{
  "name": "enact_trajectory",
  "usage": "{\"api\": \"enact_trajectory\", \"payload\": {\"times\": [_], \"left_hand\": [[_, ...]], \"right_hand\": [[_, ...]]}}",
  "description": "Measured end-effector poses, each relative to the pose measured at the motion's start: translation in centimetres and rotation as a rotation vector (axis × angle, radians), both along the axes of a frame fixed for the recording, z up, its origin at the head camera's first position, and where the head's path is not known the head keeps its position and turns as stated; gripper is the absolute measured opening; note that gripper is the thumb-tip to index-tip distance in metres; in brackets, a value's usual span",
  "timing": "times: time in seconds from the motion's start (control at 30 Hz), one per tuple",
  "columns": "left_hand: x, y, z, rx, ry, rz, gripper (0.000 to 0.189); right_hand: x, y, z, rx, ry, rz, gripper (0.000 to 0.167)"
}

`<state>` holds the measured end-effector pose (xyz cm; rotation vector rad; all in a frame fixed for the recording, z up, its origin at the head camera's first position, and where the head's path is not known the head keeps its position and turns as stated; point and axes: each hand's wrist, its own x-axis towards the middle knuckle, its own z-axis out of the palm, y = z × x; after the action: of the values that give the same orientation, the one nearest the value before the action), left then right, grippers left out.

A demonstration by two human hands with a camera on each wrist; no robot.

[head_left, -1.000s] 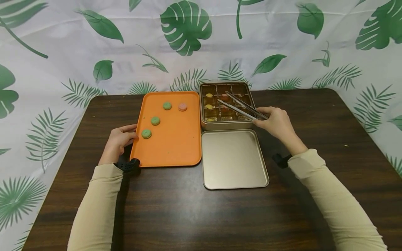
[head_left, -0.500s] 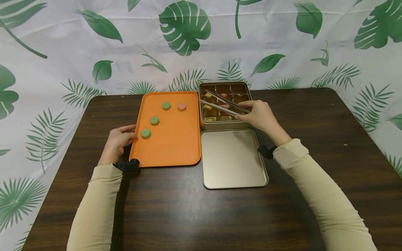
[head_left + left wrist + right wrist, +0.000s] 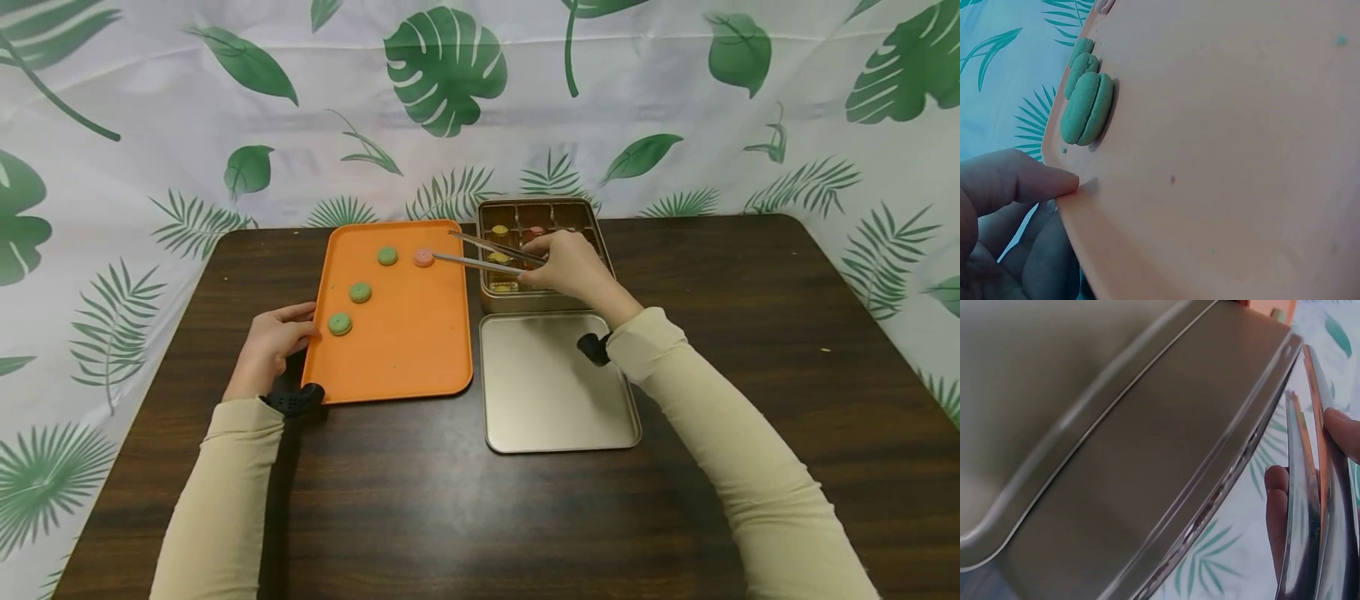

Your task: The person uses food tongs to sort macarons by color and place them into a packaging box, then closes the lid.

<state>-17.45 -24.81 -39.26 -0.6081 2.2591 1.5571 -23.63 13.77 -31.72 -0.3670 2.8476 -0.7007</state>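
Observation:
My left hand (image 3: 272, 340) pinches the left rim of an orange tray (image 3: 405, 354); its thumb lies on top in the left wrist view, with the other fingers below. On the tray are a pink macaron (image 3: 423, 257) and three green macarons (image 3: 1087, 109). My right hand (image 3: 572, 265) grips metal tongs (image 3: 483, 265) between thumb and fingers, above a square tin (image 3: 517, 302). The tongs' arms stand spread, nothing between them; the nearer tip is right at the pink macaron, the other over the tray's far right corner. Yellow and pink macarons sit in the tin's compartments, partly hidden by the hand.
A flat metal lid (image 3: 555, 387) lies in front of the tin, right of the tray. Everything stands on a dark wooden table (image 3: 405, 500). A white cloth (image 3: 330, 75) with green leaves hangs behind the far edge.
My right hand has carried the tongs leftward from over the tin to the pink macaron. The tray, with its macarons and my left hand, has shifted slightly left and turned a little.

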Motion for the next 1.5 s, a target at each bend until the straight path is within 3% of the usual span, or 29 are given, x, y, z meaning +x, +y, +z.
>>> {"api": "enact_trajectory", "payload": {"times": [0.23, 0.57, 0.9, 1.13, 1.5], "left_hand": [[-0.1, -0.3, 0.0, 0.009, 0.006, -0.025, 0.060], [-0.2, -0.1, 0.1, 0.005, -0.039, 0.003, 0.058], [-0.2, 0.0, 0.0, 0.000, 0.000, 0.013, 0.058], [-0.2, -0.1, -0.1, -0.004, -0.026, 0.007, 0.058], [-0.3, -0.5, -0.3, -0.004, -0.015, 0.007, 0.059]], "right_hand": [[-0.6, -2.2, -0.2, 0.049, 0.009, 0.042, 0.046], [-1.0, -4.6, -0.2, 0.138, 0.036, 0.056, 0.040], [-0.8, -6.7, -0.1, 0.235, 0.028, 0.060, 0.028], [-0.6, -7.3, -0.4, 0.241, 0.030, 0.072, 0.023], [-0.6, -7.4, -0.8, 0.237, 0.062, 0.092, 0.032]]}}
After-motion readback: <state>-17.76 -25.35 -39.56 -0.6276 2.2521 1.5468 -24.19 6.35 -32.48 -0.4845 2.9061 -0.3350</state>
